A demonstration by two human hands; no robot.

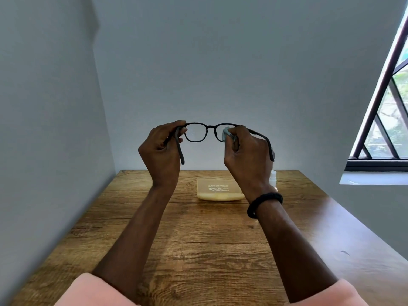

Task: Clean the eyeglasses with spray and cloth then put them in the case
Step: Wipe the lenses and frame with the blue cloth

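Pink sleeves (95, 292), cropped. Left hand (161, 149) pinches the eyeglasses (196, 132); right hand (245, 151) pinches cloth (227, 131) on 1 lens, half-hiding the spray bottle (273, 177).

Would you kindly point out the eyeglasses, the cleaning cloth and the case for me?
eyeglasses (211, 127): head view, on the frame's bridge.
cleaning cloth (227, 132): head view, on the grey fold at the lens.
case (218, 192): head view, on its yellow top.
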